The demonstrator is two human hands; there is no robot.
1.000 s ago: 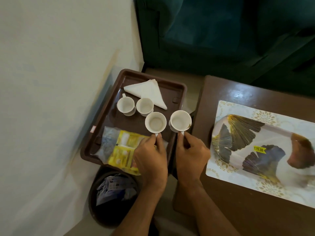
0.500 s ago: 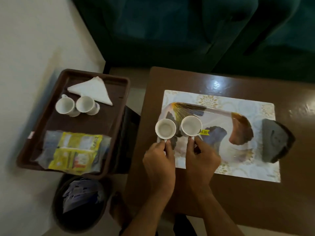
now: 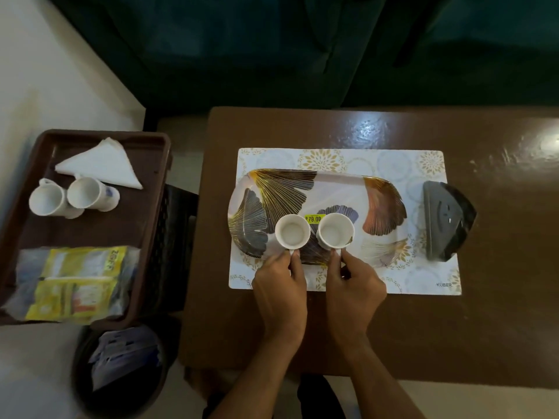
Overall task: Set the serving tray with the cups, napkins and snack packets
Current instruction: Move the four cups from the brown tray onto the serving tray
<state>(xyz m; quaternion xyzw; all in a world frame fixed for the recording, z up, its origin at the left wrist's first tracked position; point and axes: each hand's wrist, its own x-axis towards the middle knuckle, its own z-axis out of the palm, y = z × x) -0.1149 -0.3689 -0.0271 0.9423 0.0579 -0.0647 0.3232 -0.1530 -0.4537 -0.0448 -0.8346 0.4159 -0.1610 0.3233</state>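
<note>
The serving tray point(image 3: 375, 195), white with a dark and gold leaf pattern, lies on a patterned placemat point(image 3: 423, 282) on the brown table. My left hand point(image 3: 279, 293) pinches the handle of a white cup point(image 3: 292, 231) over the tray's front left. Beside it, my right hand point(image 3: 354, 290) holds the handle of a second white cup point(image 3: 335, 230). On the brown crate tray point(image 3: 127, 225) at the left stand two more white cups point(image 3: 48, 198) point(image 3: 90, 195), a folded white napkin point(image 3: 101, 167) and yellow snack packets point(image 3: 75, 282).
A dark wedge-shaped holder point(image 3: 447, 220) sits at the placemat's right end. A dark bin point(image 3: 121, 370) with blue wrappers stands on the floor below the crate tray. A dark green sofa point(image 3: 302, 49) runs behind the table point(image 3: 484, 328).
Both hands have carried the two cups from the brown crate tray rightwards to the patterned serving tray, and the cups now sit lower and further in over it.
</note>
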